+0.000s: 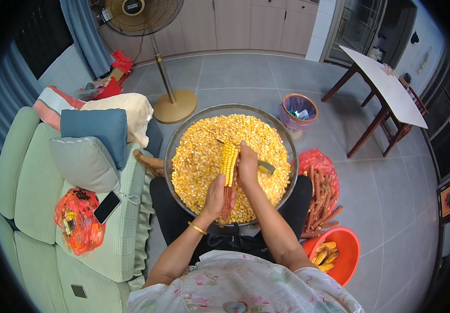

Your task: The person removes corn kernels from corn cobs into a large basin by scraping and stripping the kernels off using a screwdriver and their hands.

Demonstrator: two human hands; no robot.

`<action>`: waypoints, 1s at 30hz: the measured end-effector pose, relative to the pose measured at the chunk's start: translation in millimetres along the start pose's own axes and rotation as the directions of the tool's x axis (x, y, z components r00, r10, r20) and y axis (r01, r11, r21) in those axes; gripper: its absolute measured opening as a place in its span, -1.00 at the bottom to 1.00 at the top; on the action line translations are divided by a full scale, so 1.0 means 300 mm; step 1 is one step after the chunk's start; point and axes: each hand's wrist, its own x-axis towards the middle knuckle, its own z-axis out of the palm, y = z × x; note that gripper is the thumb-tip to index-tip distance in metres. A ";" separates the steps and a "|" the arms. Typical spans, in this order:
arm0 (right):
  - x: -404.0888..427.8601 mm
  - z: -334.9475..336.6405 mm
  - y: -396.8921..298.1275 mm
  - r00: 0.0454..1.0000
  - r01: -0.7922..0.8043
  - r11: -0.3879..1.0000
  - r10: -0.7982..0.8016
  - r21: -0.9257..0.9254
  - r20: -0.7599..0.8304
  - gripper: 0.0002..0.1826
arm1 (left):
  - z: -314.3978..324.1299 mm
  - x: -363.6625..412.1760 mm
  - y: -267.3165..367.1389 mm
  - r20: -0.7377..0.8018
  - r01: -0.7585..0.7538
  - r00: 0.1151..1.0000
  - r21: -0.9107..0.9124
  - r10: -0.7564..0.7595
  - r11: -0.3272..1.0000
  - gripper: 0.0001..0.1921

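Note:
Over a large round metal basin full of loose yellow corn kernels, my left hand grips the lower part of a corn ear. The ear's upper part bears yellow kernels; its lower part is bare reddish cob. My right hand is closed around something against the ear's right side; what it grips is partly hidden. A green-and-yellow handle sticks out to the right from behind this hand, and a thin dark tip shows left of the ear.
Right of the basin, bare cobs lie on a red plastic bag; an orange bucket holds unshelled ears. Beyond stand a lined waste bin and a pedestal fan. A green sofa with a phone is at left.

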 end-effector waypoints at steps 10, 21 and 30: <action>0.062 -0.036 0.035 0.985 -0.139 0.987 0.130 0.080 0.109 -0.68 | -0.007 -0.012 -0.018 -0.012 -0.042 0.999 0.127 0.044 0.991 -0.55; -0.030 0.026 -0.021 0.973 -0.104 0.995 0.101 0.003 0.207 -0.52 | 0.006 0.018 -0.011 -0.076 -0.053 0.996 0.047 0.056 0.998 -0.46; -0.045 0.024 -0.032 0.965 -0.104 0.993 0.090 0.047 0.245 -0.58 | 0.007 0.039 0.007 -0.104 -0.029 0.994 -0.045 0.024 0.999 -0.42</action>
